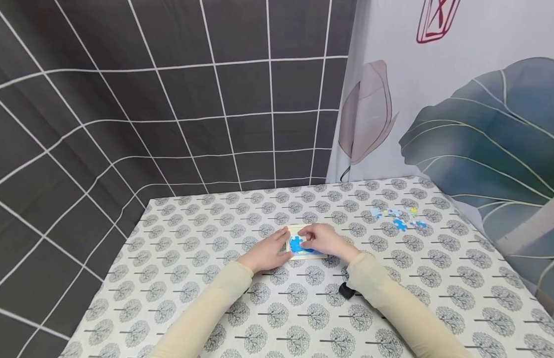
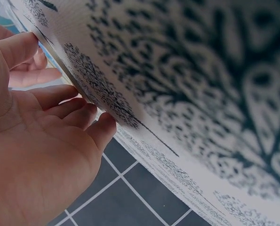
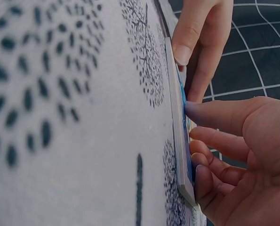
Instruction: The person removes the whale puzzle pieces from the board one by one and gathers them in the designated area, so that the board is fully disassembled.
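Note:
A small jigsaw tray (image 1: 319, 257) with a pale frame lies flat on the table. Blue puzzle pieces (image 1: 296, 244) fill part of its left side. My left hand (image 1: 269, 251) rests along the tray's left end, its thumb near the lower corner and its fingers at the upper one. Over the tray's right half, my right hand (image 1: 326, 241) bends thumb and index around a puzzle piece, largely hidden by the fingers. In the right wrist view, the right hand's thumb (image 3: 220, 115) touches the blue surface inside the frame, and the other fingers curl by the tray's edge.
Several loose puzzle pieces (image 1: 400, 224), blue, pale and yellow, lie at the table's back right. A black strap-like object (image 1: 346, 291) is by the right sleeve. The tree-print tablecloth (image 1: 277, 313) reaches a dark grid curtain (image 1: 241, 124) behind and a leaf-patterned curtain (image 1: 492, 134) to the right.

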A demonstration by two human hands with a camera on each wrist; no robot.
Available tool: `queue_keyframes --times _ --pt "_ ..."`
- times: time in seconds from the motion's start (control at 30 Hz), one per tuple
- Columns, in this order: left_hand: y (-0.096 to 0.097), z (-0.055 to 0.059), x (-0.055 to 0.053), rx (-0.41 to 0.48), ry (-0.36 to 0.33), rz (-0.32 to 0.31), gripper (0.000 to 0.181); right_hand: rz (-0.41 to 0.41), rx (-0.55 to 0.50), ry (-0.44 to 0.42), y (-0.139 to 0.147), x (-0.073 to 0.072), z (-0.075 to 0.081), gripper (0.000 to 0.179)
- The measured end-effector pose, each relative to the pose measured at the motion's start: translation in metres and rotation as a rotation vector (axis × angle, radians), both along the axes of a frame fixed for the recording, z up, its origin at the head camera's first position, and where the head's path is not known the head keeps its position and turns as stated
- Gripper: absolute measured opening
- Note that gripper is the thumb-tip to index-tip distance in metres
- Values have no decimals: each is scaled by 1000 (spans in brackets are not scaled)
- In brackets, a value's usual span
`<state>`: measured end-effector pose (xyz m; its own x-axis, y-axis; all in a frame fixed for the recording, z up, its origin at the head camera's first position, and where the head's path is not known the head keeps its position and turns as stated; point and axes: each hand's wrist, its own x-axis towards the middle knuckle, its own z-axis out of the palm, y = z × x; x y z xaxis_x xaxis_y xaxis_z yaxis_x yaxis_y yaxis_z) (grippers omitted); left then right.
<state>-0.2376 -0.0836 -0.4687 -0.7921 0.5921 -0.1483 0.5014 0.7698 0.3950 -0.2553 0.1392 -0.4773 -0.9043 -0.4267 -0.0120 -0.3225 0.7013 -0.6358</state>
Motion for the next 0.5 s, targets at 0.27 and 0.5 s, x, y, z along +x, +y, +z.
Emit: queue_keyframes --times 0.27,0.5 --pt "-1 -2 -1 -3 15 -19 73 -8 29 -7 -3 1 3 35" --pt "-1 0 0 3 -3 -13 72 -18 34 -26 -7 2 3 34"
